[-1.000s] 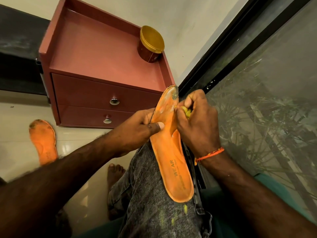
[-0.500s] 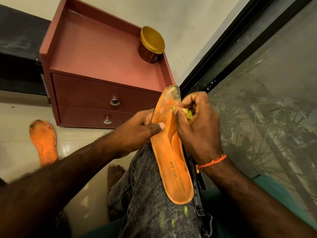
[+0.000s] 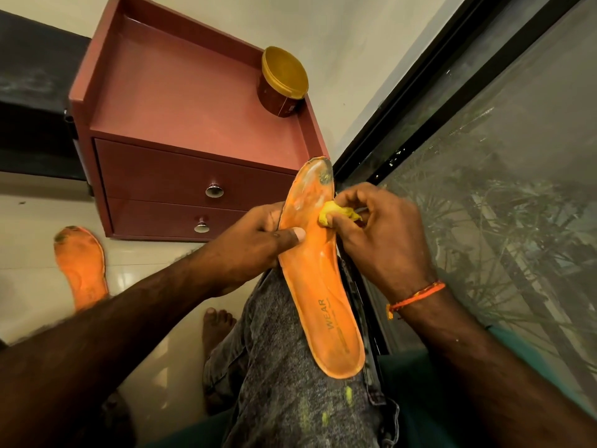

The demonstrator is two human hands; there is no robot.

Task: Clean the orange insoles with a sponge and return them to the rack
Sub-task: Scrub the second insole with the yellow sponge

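One wide-angle view only, worn on the head, looking steeply down and forward over the lap. Very near to the two hands (image 3: 326,234) and the insole (image 3: 319,286) at centre, with both forearms running in from the lower corners. Farther out, bent by the lens: red drawer cabinet (image 3: 193,130) ahead, tiled floor (image 3: 29,240) on the left, window glass (image 3: 504,189) close on the right.
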